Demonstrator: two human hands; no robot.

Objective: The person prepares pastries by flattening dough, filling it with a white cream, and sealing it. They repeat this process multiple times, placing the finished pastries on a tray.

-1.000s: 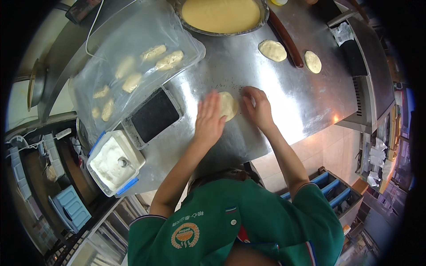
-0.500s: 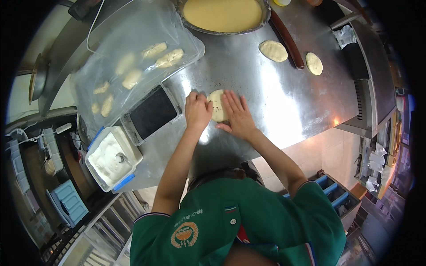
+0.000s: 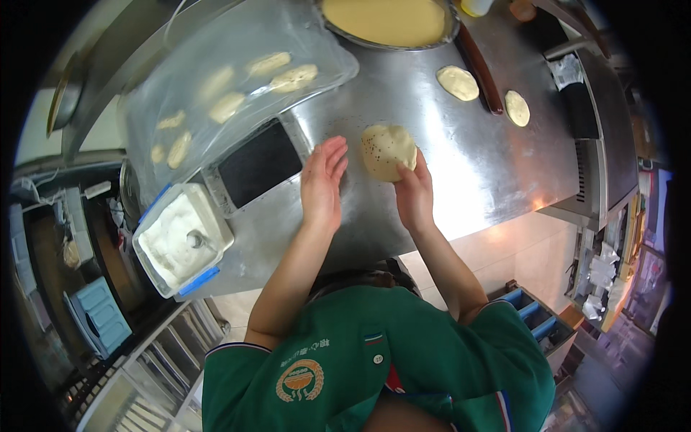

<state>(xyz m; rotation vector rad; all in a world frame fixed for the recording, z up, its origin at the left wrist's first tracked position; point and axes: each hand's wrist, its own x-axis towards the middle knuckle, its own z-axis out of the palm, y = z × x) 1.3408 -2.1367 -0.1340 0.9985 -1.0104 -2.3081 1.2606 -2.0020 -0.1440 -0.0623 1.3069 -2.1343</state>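
Note:
A flat round of pale dough (image 3: pixel 384 150), dotted with dark specks like seeds, hangs from my right hand (image 3: pixel 415 191). The thumb lies on top of its near right edge and the fingers go underneath. To the left of the dough, my left hand (image 3: pixel 324 178) is apart from it, fingers stretched out and nothing in them. Under both hands is the steel worktop (image 3: pixel 360 93). Two more flattened dough rounds lie at the back right, an oval one (image 3: pixel 458 83) and a smaller one (image 3: pixel 517 109), on either side of a long brown rolling pin (image 3: pixel 481 70).
Several dough pieces lie under clear plastic sheeting (image 3: pixel 165 93) at the left. By my left hand is a dark rectangular tray (image 3: pixel 260 165). A tub of white powder (image 3: pixel 176 237) stands at the near left corner. At the back is a large bowl of yellow batter (image 3: pixel 385 21).
Both hands were pressing the dough flat on the worktop. Now my right hand has lifted it by its edge, and my left hand has come off it with its fingers straightened.

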